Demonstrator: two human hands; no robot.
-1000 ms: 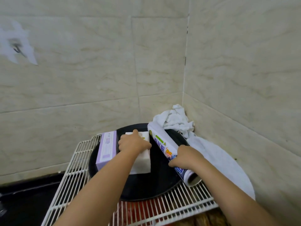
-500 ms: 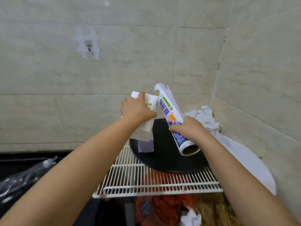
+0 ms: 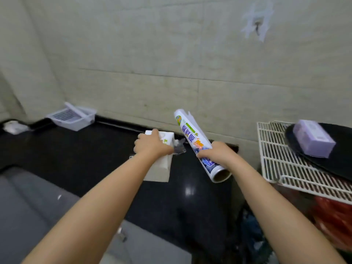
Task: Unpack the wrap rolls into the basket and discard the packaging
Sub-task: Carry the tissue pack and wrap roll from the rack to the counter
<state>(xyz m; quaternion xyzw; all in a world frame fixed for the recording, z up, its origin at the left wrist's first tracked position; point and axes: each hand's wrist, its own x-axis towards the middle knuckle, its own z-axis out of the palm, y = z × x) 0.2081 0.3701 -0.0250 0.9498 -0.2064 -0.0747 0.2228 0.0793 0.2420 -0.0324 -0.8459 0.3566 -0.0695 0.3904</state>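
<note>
My left hand (image 3: pixel 152 146) grips a white box (image 3: pixel 160 166) from above and holds it over the black counter (image 3: pixel 76 153). My right hand (image 3: pixel 215 154) is closed around a wrapped cling-film roll (image 3: pixel 192 136) with blue and orange print; the roll tilts up and away, its open tube end toward me. A clear plastic basket (image 3: pixel 73 117) sits at the far left of the counter against the tiled wall. A purple box (image 3: pixel 314 141) lies on a black round tray (image 3: pixel 341 164) on the white wire rack (image 3: pixel 282 159) at the right.
A crumpled clear wrapper (image 3: pixel 179 147) lies on the counter between my hands. Grey cabinet fronts (image 3: pixel 28 206) run below the counter at lower left. Red bags (image 3: pixel 331 216) sit under the wire rack. A small white object (image 3: pixel 13 126) rests at the far left edge.
Both hands lifted the white box and the roll off the black tray and carried them left, over the counter. The view swung left, so the rack is now at the right.
</note>
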